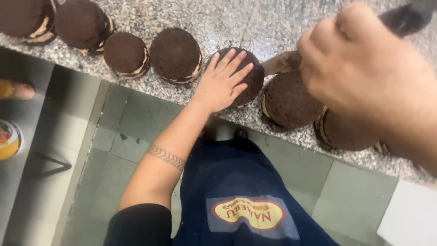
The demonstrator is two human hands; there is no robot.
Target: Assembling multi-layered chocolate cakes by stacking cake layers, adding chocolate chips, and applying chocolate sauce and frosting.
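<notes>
Pressing my left hand [223, 82] flat, fingers spread, on top of one round chocolate cake [248, 75], I steady it near the front edge of the speckled granite counter [227, 23]. My right hand [364, 68] is clenched around the dark handle of a spatula knife [284, 61], whose smeared blade points toward the cake under my left palm. I count seven dark layered cakes along the counter edge: four to the left of the one I press, with pale cream showing between their layers, and two to its right, partly hidden under my right hand. Below the counter I see my blue apron [241, 182], the grey tiled floor [136, 136], and a yellow container [8, 139] at far left.
</notes>
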